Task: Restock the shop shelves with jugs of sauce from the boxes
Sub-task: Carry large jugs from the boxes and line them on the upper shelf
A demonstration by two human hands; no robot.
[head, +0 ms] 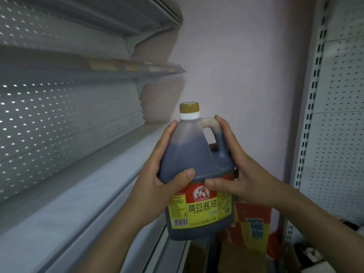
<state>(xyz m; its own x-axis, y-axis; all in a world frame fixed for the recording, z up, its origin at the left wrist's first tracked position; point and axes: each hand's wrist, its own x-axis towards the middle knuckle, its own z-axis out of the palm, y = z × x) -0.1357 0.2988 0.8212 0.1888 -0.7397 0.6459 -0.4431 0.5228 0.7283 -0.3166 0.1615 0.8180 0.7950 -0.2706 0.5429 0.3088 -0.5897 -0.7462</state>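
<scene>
Two hands carry one jug of sauce [197,174] in mid-air at the centre of my view, upright, its yellow cap [189,109] pointing to 12 o'clock and its label facing me. My left hand [157,178] wraps the jug's shoulder from 9 o'clock, thumb across the front and fingers curled round the far side; my right hand [242,174] clasps it from 3 o'clock, fingers up along the handle [213,131] and thumb pressed on the label's top edge. I judge the double grip is there because the jug is full and heavy, dark liquid standing nearly to the neck, and a hold on both flanks keeps it level. The jug touches nothing else: the bare shelf [82,184] I am stocking runs from 7 o'clock up toward 11 o'clock, just beside the left wrist, so the next move is probably a short swing to the left and a set-down. At 5 o'clock, below the jug, sits an orange and yellow box [254,223], likely the supply, though its contents are hidden.
</scene>
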